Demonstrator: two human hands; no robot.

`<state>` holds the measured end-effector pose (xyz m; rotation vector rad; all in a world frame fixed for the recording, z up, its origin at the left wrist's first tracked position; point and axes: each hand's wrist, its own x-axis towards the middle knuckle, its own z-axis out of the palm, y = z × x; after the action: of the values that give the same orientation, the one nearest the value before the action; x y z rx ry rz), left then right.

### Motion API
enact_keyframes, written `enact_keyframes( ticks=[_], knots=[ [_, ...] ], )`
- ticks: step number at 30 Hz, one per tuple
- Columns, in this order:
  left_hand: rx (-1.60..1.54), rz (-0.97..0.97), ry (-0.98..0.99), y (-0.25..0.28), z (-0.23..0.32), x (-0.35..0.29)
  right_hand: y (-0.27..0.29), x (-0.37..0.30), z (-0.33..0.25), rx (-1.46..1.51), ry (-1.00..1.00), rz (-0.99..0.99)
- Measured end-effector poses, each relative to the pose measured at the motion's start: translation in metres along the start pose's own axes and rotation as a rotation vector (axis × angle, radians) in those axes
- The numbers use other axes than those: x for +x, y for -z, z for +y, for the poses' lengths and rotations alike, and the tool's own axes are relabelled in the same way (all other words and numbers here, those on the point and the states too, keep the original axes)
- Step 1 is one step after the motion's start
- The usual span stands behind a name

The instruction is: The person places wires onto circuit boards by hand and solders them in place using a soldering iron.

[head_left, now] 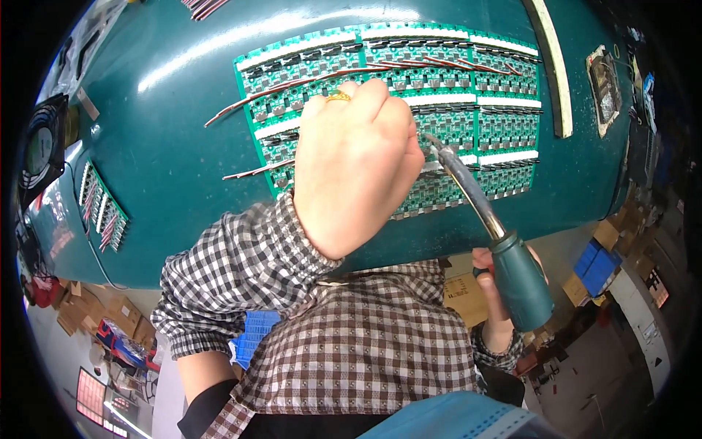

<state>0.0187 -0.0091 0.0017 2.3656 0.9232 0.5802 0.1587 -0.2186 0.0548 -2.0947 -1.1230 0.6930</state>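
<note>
1. Green circuit boards [508,132] lie flat on the counter [175,154] before me, their joined block's long axis running left to right.
2. My left hand [358,157] is the nearer, back up over the boards' middle, fingers curled under; the fingertips are hidden, so I cannot tell whether they grip anything.
3. Off the boards' near right side, my right hand [495,296] is closed round a soldering iron [515,267]. It slants forward and leftward, tip above the boards just beside my left hand; contact I cannot tell.
4. Thin dark-red and white wires [248,100] lie lengthwise across the boards.
5. Right of the boards, a shallow tray [594,88] holds something brownish.
6. Beyond the boards' near right corner sits a blue bin [596,265], contents unclear.
</note>
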Motion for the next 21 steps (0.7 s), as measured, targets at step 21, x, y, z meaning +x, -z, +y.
enact_keyframes(
  ticks=[21],
  knots=[
    [0.005, -0.008, 0.003, 0.0004, 0.0005, 0.0004, 0.0020, -0.0002, -0.0034, -0.044, 0.008, -0.008]
  ],
)
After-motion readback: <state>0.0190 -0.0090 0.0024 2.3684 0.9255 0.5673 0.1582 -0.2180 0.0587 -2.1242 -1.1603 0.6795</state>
